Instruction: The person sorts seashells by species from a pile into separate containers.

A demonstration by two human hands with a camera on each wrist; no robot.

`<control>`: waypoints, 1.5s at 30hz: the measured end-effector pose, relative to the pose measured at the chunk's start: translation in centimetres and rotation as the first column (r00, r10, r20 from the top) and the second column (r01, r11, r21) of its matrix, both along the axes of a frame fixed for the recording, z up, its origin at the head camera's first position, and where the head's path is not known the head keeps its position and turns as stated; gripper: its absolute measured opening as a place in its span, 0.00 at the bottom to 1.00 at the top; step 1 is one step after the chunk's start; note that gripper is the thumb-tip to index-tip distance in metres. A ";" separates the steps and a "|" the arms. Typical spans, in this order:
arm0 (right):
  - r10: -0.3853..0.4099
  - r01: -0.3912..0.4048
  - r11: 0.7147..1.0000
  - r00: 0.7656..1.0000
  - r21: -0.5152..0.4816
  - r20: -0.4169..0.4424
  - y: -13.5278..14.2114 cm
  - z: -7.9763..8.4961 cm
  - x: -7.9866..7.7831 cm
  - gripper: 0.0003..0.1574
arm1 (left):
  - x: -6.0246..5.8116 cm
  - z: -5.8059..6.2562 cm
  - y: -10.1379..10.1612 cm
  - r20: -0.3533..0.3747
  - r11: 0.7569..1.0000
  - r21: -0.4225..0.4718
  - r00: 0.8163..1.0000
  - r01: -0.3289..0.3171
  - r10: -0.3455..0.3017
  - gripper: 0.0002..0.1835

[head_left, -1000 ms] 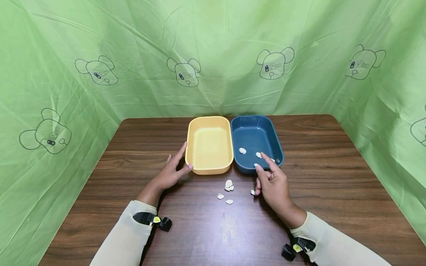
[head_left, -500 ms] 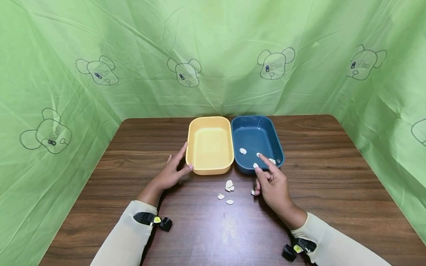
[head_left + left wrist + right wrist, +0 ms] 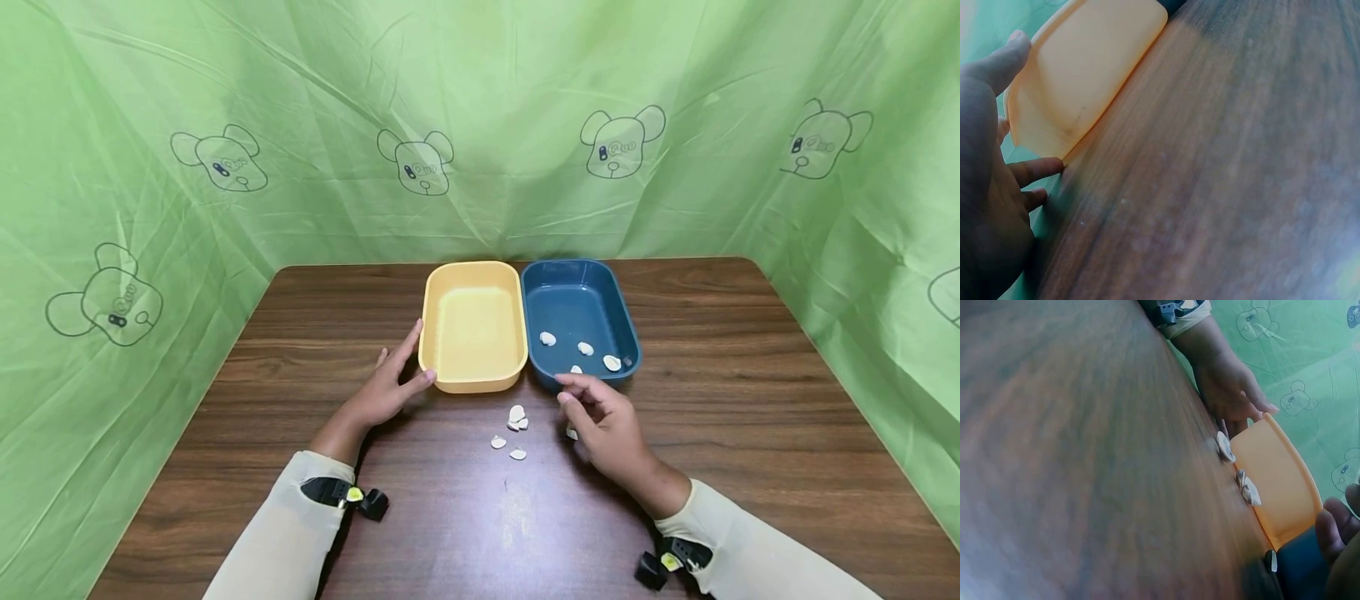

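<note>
My left hand [image 3: 382, 392] rests against the near left side of the yellow tray [image 3: 435, 385], fingers spread and thumb on its rim; the left wrist view shows the same touch. My right hand [image 3: 611, 429] hovers at the front rim of the blue tray [image 3: 628, 321], fingers loosely bent, with nothing seen between thumb and forefinger. Inside the blue tray lie several small white seashells [image 3: 586, 349], the nearest partly hidden behind the rim. On the table, a little group of seashells [image 3: 517, 417] sits in front of the trays. One more seashell [image 3: 572, 433] is half covered by the right hand.
The two trays stand side by side on a brown wooden table [image 3: 337, 308]. A green curtain [image 3: 510, 208] with bear-head drawings hangs behind and at both sides. Two more loose seashells, including one shell [image 3: 517, 454], lie closer to the person.
My right forefinger has drawn back from the shells inside the blue tray to its front rim, and the fingers have come closer together. The left hand keeps its place on the yellow tray.
</note>
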State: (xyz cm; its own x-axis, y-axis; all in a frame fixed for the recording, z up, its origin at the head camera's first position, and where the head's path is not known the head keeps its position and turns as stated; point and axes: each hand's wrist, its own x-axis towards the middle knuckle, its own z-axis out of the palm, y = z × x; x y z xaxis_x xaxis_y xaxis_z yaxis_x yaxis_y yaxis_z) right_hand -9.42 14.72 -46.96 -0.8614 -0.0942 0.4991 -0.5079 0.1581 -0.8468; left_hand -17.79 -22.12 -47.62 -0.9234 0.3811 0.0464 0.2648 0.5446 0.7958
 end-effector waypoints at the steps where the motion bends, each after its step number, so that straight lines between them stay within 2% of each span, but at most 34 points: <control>1: 0.017 -0.017 1.000 1.000 0.013 0.005 0.0 0.0 0.1 0.15 | 0.0 0.0 0.0 0.000 1.000 0.001 1.000 0.000 0.000 0.49; 9: 0.102 -0.102 0.992 0.995 0.068 0.007 0.1 -0.2 0.2 0.14 | -0.1 0.0 0.0 0.000 1.000 -0.004 1.000 -0.002 0.002 0.49; 21: 0.152 -0.133 0.970 0.985 0.204 -0.076 0.0 -0.2 -0.1 0.11 | -0.1 0.0 0.1 -0.002 1.000 0.000 1.000 0.002 -0.002 0.49; 30: 0.158 -0.146 0.951 0.987 0.273 -0.024 0.0 -0.3 0.0 0.09 | 0.0 -0.1 0.1 0.000 1.000 0.000 1.000 0.002 -0.002 0.49; 45: 0.153 -0.163 0.933 0.987 0.322 0.056 -0.1 -0.6 0.0 0.07 | -0.1 0.1 0.1 0.008 1.000 0.010 1.000 0.006 -0.006 0.48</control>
State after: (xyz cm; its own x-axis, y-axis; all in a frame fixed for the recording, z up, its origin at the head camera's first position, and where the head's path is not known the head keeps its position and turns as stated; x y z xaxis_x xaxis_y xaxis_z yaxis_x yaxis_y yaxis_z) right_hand -9.47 14.66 -47.57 -0.8358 -0.3829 0.3934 -0.5247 0.3465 -0.7776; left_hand -17.86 -22.06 -47.56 -0.9215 0.3859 0.0426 0.2612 0.5349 0.8035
